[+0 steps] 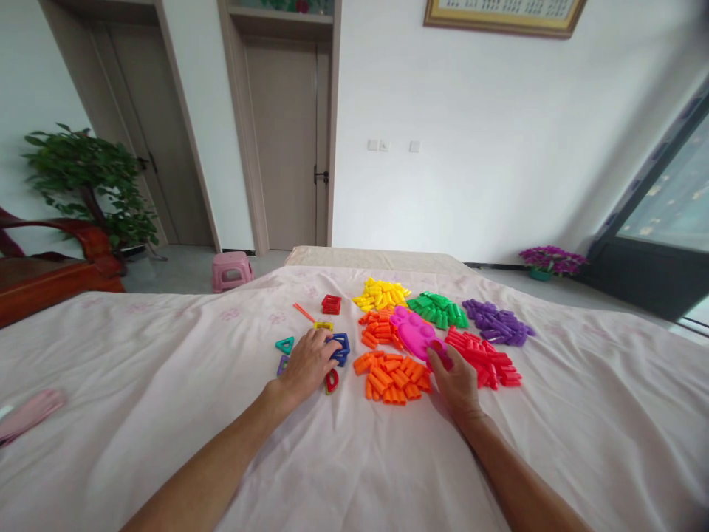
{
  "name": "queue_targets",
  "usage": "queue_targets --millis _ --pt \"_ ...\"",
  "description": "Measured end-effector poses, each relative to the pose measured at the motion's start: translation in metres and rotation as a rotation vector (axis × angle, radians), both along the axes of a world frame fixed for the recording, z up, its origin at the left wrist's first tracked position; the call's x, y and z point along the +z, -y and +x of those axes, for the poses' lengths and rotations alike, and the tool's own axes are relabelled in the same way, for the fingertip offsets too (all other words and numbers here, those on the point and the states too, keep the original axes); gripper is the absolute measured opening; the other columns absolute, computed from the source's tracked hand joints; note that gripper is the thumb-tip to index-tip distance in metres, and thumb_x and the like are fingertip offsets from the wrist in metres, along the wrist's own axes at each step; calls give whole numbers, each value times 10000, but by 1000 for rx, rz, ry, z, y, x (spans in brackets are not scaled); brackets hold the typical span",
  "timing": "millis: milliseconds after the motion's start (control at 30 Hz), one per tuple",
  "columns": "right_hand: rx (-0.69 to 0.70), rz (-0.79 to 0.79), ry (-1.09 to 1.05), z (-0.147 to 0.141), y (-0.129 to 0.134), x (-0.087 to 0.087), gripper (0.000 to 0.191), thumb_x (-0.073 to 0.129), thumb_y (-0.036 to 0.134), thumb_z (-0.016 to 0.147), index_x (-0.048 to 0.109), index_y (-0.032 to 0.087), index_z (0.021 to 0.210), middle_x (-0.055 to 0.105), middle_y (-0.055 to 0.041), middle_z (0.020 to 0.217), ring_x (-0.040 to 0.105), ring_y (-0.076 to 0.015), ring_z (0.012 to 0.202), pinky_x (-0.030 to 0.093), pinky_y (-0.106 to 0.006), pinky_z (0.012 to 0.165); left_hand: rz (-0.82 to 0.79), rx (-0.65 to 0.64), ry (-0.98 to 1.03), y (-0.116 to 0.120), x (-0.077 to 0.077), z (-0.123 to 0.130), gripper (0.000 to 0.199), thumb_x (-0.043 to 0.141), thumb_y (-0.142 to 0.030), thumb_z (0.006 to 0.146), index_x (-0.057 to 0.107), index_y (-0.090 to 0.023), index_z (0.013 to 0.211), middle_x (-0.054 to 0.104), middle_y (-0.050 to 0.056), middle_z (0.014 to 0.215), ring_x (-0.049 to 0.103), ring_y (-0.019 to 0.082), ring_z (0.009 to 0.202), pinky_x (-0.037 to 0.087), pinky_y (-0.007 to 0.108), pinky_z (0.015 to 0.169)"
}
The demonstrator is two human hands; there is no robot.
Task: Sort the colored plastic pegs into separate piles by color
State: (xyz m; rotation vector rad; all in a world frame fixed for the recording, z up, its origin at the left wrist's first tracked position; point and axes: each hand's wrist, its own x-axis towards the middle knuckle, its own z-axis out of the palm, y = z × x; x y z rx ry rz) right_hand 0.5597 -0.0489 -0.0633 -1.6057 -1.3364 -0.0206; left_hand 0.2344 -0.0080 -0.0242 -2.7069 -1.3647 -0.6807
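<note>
My right hand (455,380) is closed on the near end of a flat pink piece (414,332), which lies across the colored piles. My left hand (309,362) rests over small frame pieces, its fingertips at the blue square frames (340,349); whether it grips anything is hidden. Beside it are a teal triangle (284,345), a purple piece (282,364), a yellow frame (323,325) and a red curved piece (331,381). Red squares (331,304) and orange sticks (303,312) lie farther back. Orange tubes (392,378) sit between my hands, red tubes (487,358) right of my right hand.
Yellow (382,294), green (439,309) and purple (498,322) piles lie at the back of the cloth-covered table (166,384). A pink cloth item (33,415) is at the far left. Beyond stand a pink stool (231,271) and a wooden chair (60,273).
</note>
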Motion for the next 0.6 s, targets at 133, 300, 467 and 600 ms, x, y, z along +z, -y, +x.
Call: queue_targets --millis 133,300,467,600 --pt "13 0 -5 1 -1 -1 525 524 615 856 712 131 934 673 -69 736 585 -197 653 449 -310 638 -24 -50 20 -8 -5 -7 219 686 -142 828 680 -215 1034 602 63 1145 554 220 1072 458 370 956" --pt "21 -1 9 1 -1 0 535 533 613 849 723 128 972 681 -72 748 587 -197 654 453 -311 646 -52 -49 63 -9 -8 -10 139 655 -129 847 677 -212 956 617 58 1139 589 203 1040 464 355 937" --pt "-4 0 -3 0 0 2 556 522 630 848 722 123 962 675 -72 729 585 -199 645 451 -311 635 -82 -42 166 -18 1 -18 160 653 -273 877 676 -231 1030 651 45 1137 601 200 1056 457 335 948" --pt "-14 0 -21 0 0 2 564 522 640 840 718 124 958 676 -71 729 589 -203 648 453 -314 632 -102 114 154 -46 10 -35 172 614 -303 890 684 -236 1032 664 40 1145 612 190 1064 457 302 933"
